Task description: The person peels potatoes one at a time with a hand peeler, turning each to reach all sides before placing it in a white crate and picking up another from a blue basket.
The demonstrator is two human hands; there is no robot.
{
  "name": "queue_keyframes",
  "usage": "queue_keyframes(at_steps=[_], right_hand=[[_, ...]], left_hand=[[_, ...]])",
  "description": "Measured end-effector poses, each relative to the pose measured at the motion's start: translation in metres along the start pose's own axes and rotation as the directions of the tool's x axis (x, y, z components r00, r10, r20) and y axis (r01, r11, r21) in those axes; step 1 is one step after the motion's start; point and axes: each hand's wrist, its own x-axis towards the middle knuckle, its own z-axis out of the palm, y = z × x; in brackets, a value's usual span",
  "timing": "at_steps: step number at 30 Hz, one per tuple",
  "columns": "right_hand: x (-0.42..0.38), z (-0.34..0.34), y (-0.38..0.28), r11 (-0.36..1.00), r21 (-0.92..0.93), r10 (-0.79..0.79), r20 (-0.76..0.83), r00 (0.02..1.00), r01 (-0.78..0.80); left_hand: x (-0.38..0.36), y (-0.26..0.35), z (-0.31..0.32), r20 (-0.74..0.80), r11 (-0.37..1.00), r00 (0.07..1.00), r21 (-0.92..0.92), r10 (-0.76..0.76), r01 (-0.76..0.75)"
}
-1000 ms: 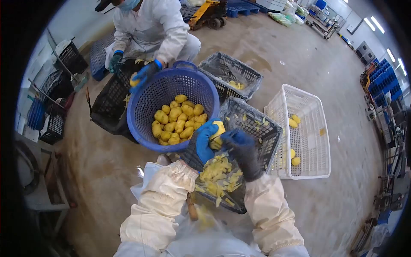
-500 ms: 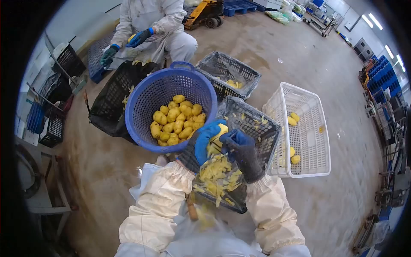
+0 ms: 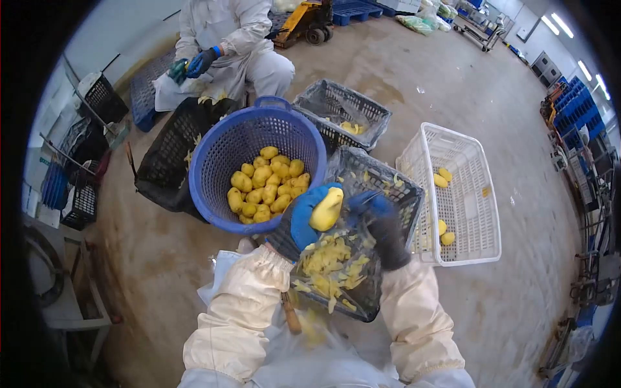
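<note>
My left hand (image 3: 306, 216), in a blue glove, is wrapped round a peeled yellow potato (image 3: 326, 208) above a black crate (image 3: 410, 207). Peelings (image 3: 330, 268) lie heaped in the plastic lining below it. Just to the right, my right hand (image 3: 381, 223), in a dark glove with blue fingertips, is curled and smeared by motion; what it holds is too blurred to make out. Left of my hands, a blue perforated basket (image 3: 210, 152) holds several unpeeled-looking potatoes (image 3: 262, 176).
A white crate (image 3: 493, 207) with several potatoes stands at the right. Behind is another black lined crate (image 3: 381, 123) with peelings. A third black crate (image 3: 155, 161) stands left of the basket. A co-worker (image 3: 226, 45) sits at the upper left, gloved hands together.
My right hand has moved right, away from the potato, which now shows more fully in my left hand. The co-worker's hands have come together.
</note>
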Motion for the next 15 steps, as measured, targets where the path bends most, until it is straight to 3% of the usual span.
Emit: queue_keyframes(at_steps=[1, 2, 3, 4, 5, 6, 7, 8, 9, 10, 12, 13, 14, 15], right_hand=[[-0.006, 0.018, -0.059, 0.889, 0.079, 0.433, 0.180, 0.883, -0.451], [-0.002, 0.013, -0.055, 0.888, 0.081, 0.433, 0.179, 0.883, -0.452], [0.005, 0.002, -0.044, 0.902, 0.163, 0.401, 0.027, 0.916, -0.400], [0.011, -0.011, -0.033, 0.913, 0.233, 0.370, -0.128, 0.920, -0.335], [0.019, -0.020, -0.030, 0.962, 0.115, 0.271, -0.264, 0.926, -0.248], [0.013, -0.019, -0.027, 0.963, 0.117, 0.266, -0.268, 0.926, -0.243], [0.003, -0.008, -0.038, 0.948, 0.155, 0.295, -0.108, 0.949, -0.277], [-0.003, 0.004, -0.051, 0.930, 0.183, 0.313, 0.057, 0.948, -0.318], [-0.004, 0.017, -0.073, 0.912, 0.077, 0.400, 0.046, 0.916, -0.402], [0.002, 0.002, -0.056, 0.912, 0.080, 0.401, 0.042, 0.915, -0.403], [0.021, -0.040, -0.008, 0.948, 0.176, 0.305, -0.265, 0.915, -0.265], [0.017, -0.032, -0.009, 0.948, 0.180, 0.304, -0.267, 0.914, -0.263], [0.009, -0.017, -0.015, 0.964, 0.117, 0.255, -0.169, 0.952, -0.237], [0.003, -0.003, -0.024, 0.978, 0.052, 0.206, -0.063, 0.976, -0.203]], left_hand=[[0.001, 0.000, 0.000, 0.066, 0.848, 0.932, -0.396, -0.355, 0.351], [0.005, 0.008, 0.000, 0.266, 0.436, 0.748, -0.675, -0.608, 0.595], [0.004, 0.019, -0.001, 0.126, 0.946, 0.957, -0.165, -0.260, 0.278], [0.002, 0.018, -0.001, 0.127, 0.945, 0.956, -0.166, -0.264, 0.283], [0.002, 0.013, -0.002, 0.193, 0.770, 0.865, -0.395, -0.463, 0.501], [0.004, 0.007, -0.002, 0.308, 0.499, 0.733, -0.571, -0.606, 0.652], [0.001, 0.002, 0.005, 0.311, 0.502, 0.736, -0.570, -0.601, 0.651], [-0.006, -0.003, 0.017, 0.192, 0.633, 0.822, -0.552, -0.537, 0.543], [-0.010, -0.005, 0.024, 0.076, 0.749, 0.889, -0.510, -0.451, 0.423], [-0.011, -0.006, 0.020, 0.081, 0.748, 0.888, -0.508, -0.452, 0.427], [-0.016, -0.008, 0.008, 0.214, 0.712, 0.833, -0.437, -0.511, 0.549], [0.014, 0.034, -0.008, 0.337, 0.671, 0.825, -0.481, -0.453, 0.565], [0.020, 0.039, -0.011, 0.340, 0.672, 0.826, -0.480, -0.450, 0.564], [0.024, 0.042, -0.011, 0.272, 0.858, 0.928, -0.379, -0.256, 0.347]])
